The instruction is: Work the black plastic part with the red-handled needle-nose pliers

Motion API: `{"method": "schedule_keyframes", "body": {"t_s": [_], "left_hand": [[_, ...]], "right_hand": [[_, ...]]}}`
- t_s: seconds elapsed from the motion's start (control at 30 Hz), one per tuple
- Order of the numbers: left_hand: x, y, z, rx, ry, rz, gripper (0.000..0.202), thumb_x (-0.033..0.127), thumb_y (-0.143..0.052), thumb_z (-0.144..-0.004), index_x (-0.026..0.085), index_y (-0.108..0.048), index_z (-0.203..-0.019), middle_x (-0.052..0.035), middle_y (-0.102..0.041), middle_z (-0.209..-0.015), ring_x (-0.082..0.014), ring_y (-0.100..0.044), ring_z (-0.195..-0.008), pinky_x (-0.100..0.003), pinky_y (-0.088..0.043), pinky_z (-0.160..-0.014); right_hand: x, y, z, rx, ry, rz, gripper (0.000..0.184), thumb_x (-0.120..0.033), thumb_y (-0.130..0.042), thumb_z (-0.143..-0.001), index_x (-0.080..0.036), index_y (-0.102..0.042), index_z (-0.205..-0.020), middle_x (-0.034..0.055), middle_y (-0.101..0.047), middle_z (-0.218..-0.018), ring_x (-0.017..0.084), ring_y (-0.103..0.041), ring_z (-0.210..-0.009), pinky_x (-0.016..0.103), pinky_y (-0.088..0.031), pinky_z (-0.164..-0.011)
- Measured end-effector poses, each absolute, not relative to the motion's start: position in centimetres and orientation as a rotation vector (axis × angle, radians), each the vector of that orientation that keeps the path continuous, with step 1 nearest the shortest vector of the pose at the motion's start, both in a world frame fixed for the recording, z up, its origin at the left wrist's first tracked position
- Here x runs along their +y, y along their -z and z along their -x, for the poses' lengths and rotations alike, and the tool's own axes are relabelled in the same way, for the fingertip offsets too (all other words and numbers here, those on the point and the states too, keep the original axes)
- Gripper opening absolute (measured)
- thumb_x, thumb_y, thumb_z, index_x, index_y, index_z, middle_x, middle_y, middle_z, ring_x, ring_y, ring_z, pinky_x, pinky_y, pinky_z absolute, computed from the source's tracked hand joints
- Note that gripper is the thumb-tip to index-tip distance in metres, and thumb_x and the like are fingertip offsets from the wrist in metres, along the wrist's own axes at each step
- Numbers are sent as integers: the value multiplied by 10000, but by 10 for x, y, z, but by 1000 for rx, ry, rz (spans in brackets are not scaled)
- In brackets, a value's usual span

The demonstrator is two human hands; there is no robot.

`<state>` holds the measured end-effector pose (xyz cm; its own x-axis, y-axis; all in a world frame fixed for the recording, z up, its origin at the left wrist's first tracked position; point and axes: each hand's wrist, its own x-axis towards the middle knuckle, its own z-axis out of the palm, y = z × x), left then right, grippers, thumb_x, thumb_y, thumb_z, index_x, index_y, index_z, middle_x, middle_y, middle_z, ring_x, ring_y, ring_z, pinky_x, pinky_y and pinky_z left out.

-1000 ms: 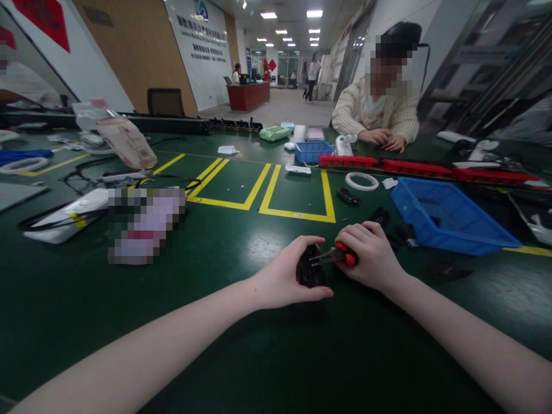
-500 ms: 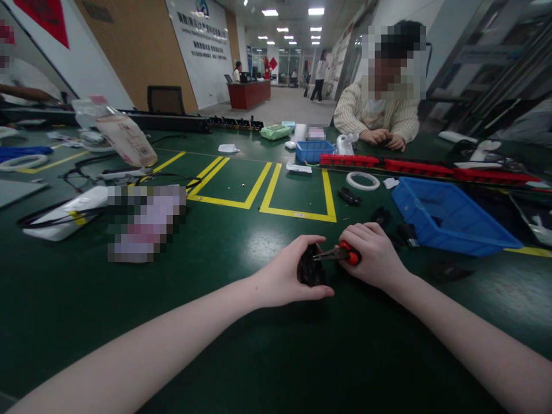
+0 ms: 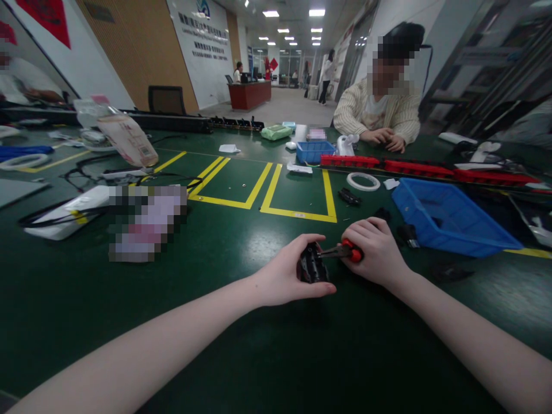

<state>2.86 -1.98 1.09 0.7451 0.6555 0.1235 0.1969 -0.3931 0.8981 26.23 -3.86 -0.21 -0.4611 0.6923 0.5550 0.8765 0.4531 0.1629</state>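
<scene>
Left grip (image 3: 282, 275) was clamped on the black part (image 3: 315, 267), which I saw over the table (image 3: 280, 356), digits curving along its far and near sides. Right grip (image 3: 374, 252) was closed on the red-handled pliers (image 3: 352, 251); their narrow nose pointed left to the part's edge, and I could not tell from my end whether the tips touched it. Past that hand I had the blue bin (image 3: 461, 240), with a dark piece (image 3: 406, 234) just beside its left side. Farther back lay the tape roll (image 3: 362, 188). Across from me, a co-worker (image 3: 390, 118) kept both hands close together, well apart from the pliers.
</scene>
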Motion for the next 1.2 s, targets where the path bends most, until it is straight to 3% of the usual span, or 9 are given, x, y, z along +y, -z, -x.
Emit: {"method": "schedule_keyframes", "body": {"t_s": [0.43, 0.6, 0.83, 1.07, 1.2], "left_hand": [[-20, -11, -28, 634, -601, -1955, 730, 373, -784, -703, 198, -419, -1310, -109, -542, -1252, -263, -564, -1090, -423, -486, -915], [-20, -10, -29, 626, -614, -1971, 717, 370, -780, -708, 204, -425, -1308, -109, -546, -1242, -264, -569, -1077, -417, -498, -891], [-20, -9, -30, 642, -638, -1998, 738, 363, -786, -698, 163, -425, -1309, -114, -542, -1226, -257, -559, -1077, -403, -481, -905], [-20, -12, -28, 673, -640, -1982, 708, 373, -774, -712, 193, -428, -1303, -102, -547, -1212, -260, -562, -1072, -419, -484, -903], [-20, -11, -28, 675, -630, -1982, 703, 365, -776, -711, 202, -430, -1301, -99, -554, -1198, -259, -574, -1052, -414, -501, -876]], "right_hand": [[-39, 3, -262, -2295, 569, 1321, 102, -209, -571, -721, -214, -545, -820, 69, -646, -888, 240, -581, -866, 420, -407, -854], [-38, 2, -263, -2313, 565, 1260, 68, -199, -568, -734, -209, -537, -794, 71, -619, -827, 224, -571, -802, 366, -451, -764], [-39, 0, -264, -2312, 607, 1232, 119, -198, -572, -750, -184, -530, -861, 72, -614, -811, 214, -578, -758, 347, -429, -704], [-40, -1, -264, -2310, 632, 1254, 115, -217, -577, -759, -178, -525, -853, 104, -612, -902, 204, -566, -761, 330, -413, -679], [-40, -1, -264, -2330, 659, 1259, 88, -215, -582, -747, -190, -522, -807, 71, -626, -832, 190, -558, -710, 325, -388, -668]]}}
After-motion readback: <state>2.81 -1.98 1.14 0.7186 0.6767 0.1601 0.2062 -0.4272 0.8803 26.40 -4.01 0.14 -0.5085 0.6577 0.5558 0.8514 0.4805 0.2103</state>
